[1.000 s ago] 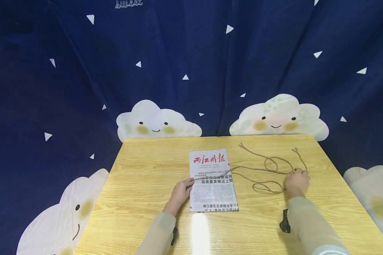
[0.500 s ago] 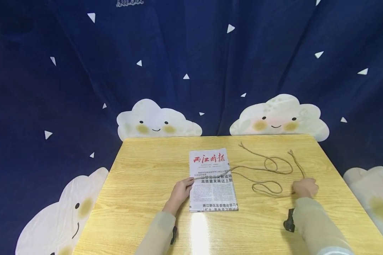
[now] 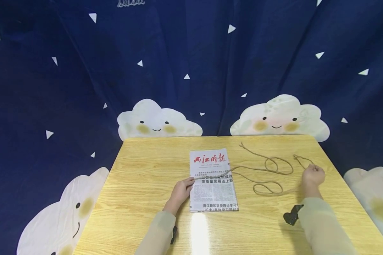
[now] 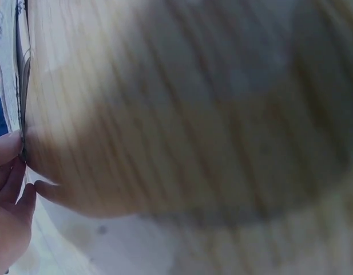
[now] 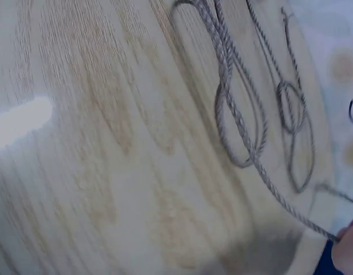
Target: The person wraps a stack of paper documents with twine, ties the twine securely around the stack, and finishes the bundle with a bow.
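A thin tan rope (image 3: 258, 183) runs in loose loops over the table's right half and crosses the folded newspaper (image 3: 210, 198) with its red title. Another strand meets the paper's right edge, where its course is hidden. At the newspaper's left edge my left hand (image 3: 180, 191) pinches the rope, fingertips (image 4: 15, 152) right at the paper's edge. My right hand (image 3: 313, 176), fingers curled, grips the rope at the far right; a short tail leads from it to a frayed end. In the right wrist view the rope (image 5: 268, 182) stretches to that hand (image 5: 349, 252) at the corner.
The wooden table (image 3: 140, 170) ends at a dark blue curtain (image 3: 166, 53) with white clouds. Beyond the newspaper's right side, the rope's other end and a loop lie toward the back. Black cameras sit on both wrists, the right one (image 3: 293, 215) showing plainly.
My right hand has moved right, then slightly away from me, with the rope; the strand behind it has drawn out and the short tail now bends. My left hand has stayed put.
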Demonstrator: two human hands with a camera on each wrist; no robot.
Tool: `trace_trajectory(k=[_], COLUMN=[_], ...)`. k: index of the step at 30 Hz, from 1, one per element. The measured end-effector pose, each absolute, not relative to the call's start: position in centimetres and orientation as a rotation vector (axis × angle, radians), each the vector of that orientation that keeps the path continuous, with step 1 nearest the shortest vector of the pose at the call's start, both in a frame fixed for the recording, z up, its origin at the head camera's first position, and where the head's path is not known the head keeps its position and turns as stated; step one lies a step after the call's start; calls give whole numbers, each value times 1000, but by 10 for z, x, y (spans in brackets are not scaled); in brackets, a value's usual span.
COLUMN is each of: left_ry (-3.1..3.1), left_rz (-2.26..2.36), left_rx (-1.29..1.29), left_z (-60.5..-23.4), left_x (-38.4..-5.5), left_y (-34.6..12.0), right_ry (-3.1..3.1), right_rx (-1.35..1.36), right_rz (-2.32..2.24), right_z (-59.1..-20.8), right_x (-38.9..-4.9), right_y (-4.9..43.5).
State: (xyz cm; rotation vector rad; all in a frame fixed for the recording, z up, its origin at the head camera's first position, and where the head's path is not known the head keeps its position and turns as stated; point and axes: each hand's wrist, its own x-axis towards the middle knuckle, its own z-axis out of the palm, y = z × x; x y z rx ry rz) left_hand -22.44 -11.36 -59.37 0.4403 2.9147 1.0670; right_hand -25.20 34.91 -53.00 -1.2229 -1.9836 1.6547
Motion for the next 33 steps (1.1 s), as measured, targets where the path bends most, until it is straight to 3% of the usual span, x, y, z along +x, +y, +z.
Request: trace_trajectory(k=[5, 11, 18, 25, 33], left_ry=[2915, 2972, 3052, 3156, 3251], left_rz=[1082, 1149, 1151, 967, 960], left_rx=[393, 334, 323, 382, 400], left_z=[-593, -595, -594, -595, -598], left_x=[-224, -227, -232, -241, -240], left_y=[-113, -107, -100, -95, -93], right_ry=[-1992, -2185, -2455, -2587, -2740], right_rx=[-1003, -538, 27, 141, 91], right_rz=[1480, 1386, 1575, 1750, 1879], right_z=[-522, -518, -521, -529, -546], right_x=[-264, -270, -276, -289, -298], right_y=[332, 301, 260, 222, 203])
